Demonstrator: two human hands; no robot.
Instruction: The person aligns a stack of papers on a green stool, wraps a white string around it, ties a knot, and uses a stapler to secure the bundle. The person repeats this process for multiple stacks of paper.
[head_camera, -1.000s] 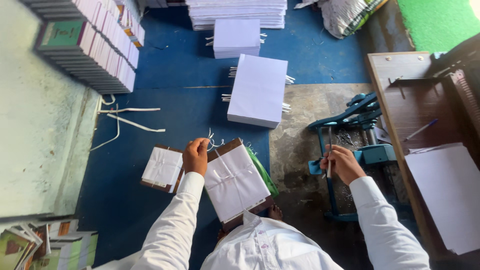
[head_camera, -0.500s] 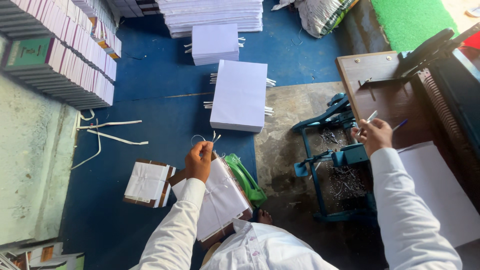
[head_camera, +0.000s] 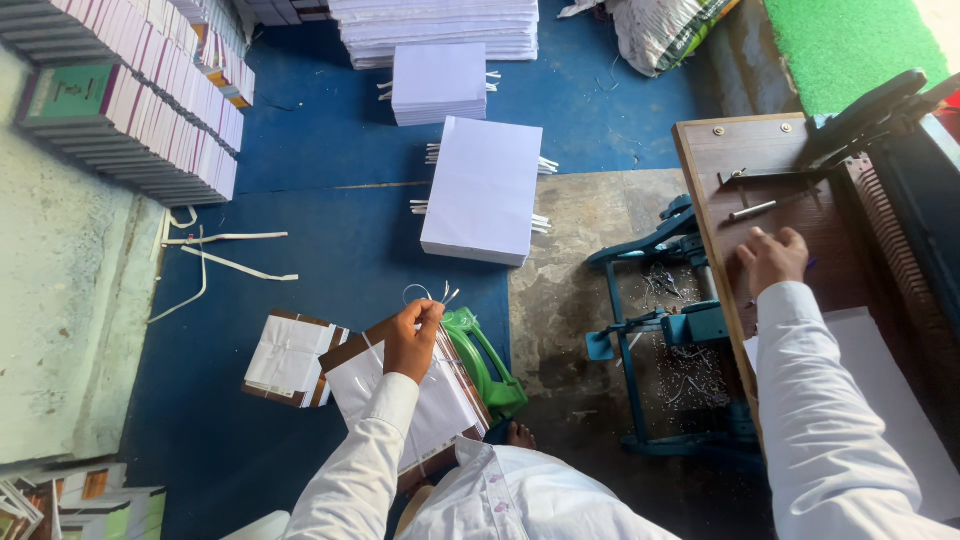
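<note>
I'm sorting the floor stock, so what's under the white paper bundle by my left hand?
A brown board shows at the paper bundle's edges beneath the left hand. Anything lower is covered.

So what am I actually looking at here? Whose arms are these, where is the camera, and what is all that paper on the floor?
The camera sits on a person's head and looks straight down, so the two white sleeves are that person's own arms. The left hand pinches a loop of thin white string above a tied paper bundle backed with brown board. A second tied bundle lies beside it on the blue floor. The right hand rests on a brown wooden table, near a thin metal tool. Below the table stands a blue metal frame. Ahead lie stacks of white paper, and stacked books line the wall.
</note>
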